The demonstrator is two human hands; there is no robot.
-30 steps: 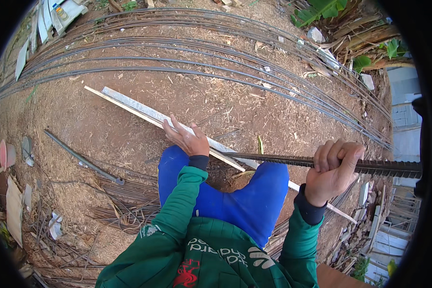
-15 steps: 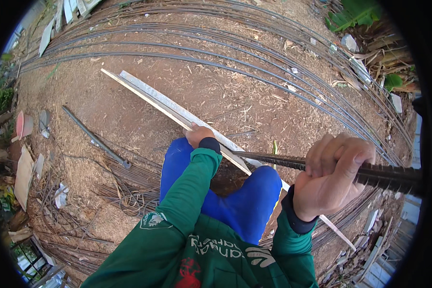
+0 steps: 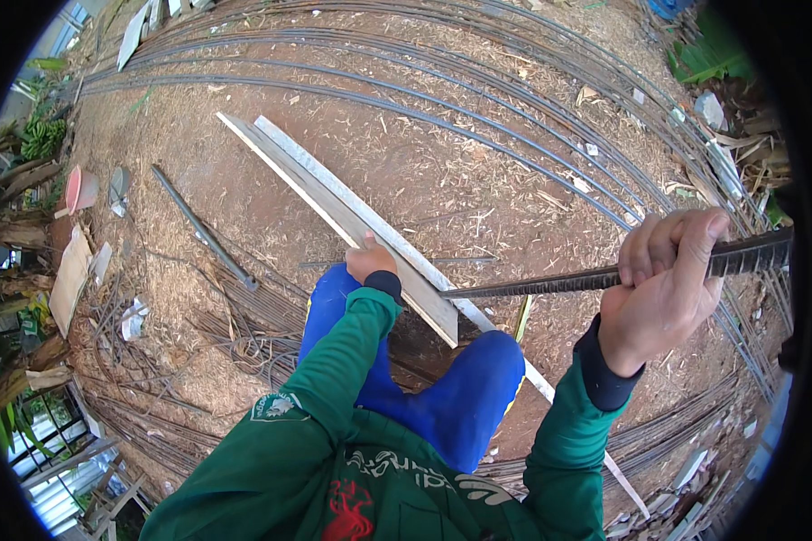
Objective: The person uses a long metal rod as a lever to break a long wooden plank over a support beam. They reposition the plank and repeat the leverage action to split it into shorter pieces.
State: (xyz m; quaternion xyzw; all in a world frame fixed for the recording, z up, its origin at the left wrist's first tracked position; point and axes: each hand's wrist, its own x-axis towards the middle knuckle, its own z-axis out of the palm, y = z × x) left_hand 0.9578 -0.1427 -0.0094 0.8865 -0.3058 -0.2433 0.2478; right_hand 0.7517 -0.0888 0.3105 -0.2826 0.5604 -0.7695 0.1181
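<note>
My left hand (image 3: 370,263) is closed on the edge of a wooden board (image 3: 421,302), its thumb lying on the upper face. The board slants from the far left down toward my knees. Just beyond it, a long pale grey-white plank (image 3: 320,178) runs at nearly the same angle. On the right, my right hand (image 3: 663,293) is raised in a fist around a thick ribbed steel bar (image 3: 550,285). The bar's thin-looking far end meets the boards; whether it touches them I cannot tell. Its near end goes out of sight at the right rim.
Long steel rods (image 3: 397,108) curve across the ground beyond me. To the left lie a dark pipe (image 3: 203,230), a pink bucket (image 3: 82,190) and a tangle of thin rods (image 3: 235,338). My bent knees (image 3: 487,383) flank the board's near end. Banana leaves (image 3: 711,56) stand far right.
The board has tipped, so more of its broad face shows. My right hand has gone up and to the right with the steel bar. The whole view has shifted slightly.
</note>
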